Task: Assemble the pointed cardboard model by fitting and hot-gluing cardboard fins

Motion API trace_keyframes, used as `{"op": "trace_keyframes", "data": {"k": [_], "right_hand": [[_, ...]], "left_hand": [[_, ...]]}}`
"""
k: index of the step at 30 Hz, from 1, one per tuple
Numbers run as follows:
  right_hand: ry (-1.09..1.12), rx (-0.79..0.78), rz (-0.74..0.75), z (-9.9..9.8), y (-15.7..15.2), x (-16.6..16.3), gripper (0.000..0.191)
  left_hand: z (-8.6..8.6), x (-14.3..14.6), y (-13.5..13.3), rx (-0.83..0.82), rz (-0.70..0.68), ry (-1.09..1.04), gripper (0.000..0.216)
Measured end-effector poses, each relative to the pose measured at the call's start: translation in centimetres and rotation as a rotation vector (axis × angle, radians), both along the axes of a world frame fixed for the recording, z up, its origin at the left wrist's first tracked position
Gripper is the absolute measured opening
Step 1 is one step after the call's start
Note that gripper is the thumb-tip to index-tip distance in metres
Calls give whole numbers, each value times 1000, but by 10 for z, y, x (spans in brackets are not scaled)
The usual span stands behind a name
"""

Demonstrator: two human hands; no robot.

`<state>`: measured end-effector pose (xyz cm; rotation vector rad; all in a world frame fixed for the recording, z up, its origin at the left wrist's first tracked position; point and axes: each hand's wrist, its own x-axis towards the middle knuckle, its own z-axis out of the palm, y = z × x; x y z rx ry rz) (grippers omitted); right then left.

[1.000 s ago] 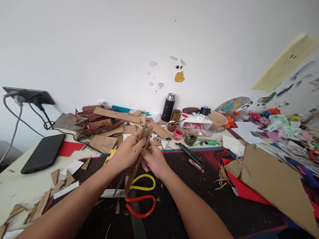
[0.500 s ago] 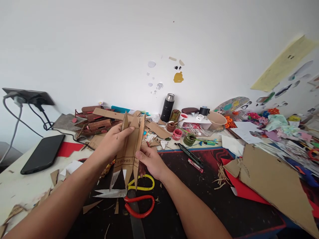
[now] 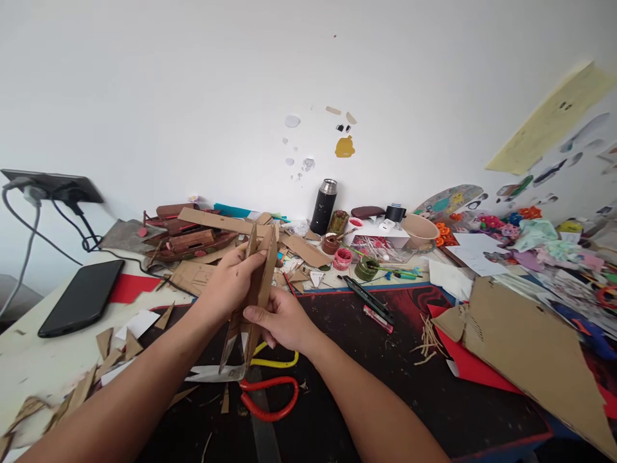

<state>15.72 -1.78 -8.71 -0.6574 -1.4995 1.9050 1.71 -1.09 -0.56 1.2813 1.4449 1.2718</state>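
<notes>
Cardboard point(image 3: 266, 276): slants upward, gripped by left hand point(image 3: 236, 276) near the upper end and by right hand point(image 3: 285, 319) lower down. Scissors point(image 3: 236, 373): rest on dark mat point(image 3: 385, 392).

Your left hand point(image 3: 236, 280) and right hand point(image 3: 286, 316) hold a cardboard piece point(image 3: 264, 278) above scissors point(image 3: 236, 373) on the mat point(image 3: 376, 392) before you; a phone point(image 3: 81, 299) lies left on the bench point(image 3: 29, 357), a cutter point(image 3: 367, 301) to your right, a cardboard sheet point(image 3: 530, 347) farther right and a flask point(image 3: 324, 207) behind, near the wall point(image 3: 193, 96).
</notes>
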Motion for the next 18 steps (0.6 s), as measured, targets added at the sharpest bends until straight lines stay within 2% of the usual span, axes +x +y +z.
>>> {"op": "trace_keyframes", "data": {"k": [8,12,14,15,18], "right_hand": [[13,-51,-8,6,0,4,66],[-10,-32,14,6,-2,2,66],[-24,-31,5,6,-2,2,66],[-27,-37,-14,7,-1,4,66],[1,-45,-102,11,3,8,64]], "left_hand": [[-5,-17,10,-8,74,-175,43],[0,-13,8,1,-19,-6,36],[7,-13,6,-1,-25,12,32],[11,-15,6,-1,17,-30,31],[25,-32,8,15,298,-279,33]]}}
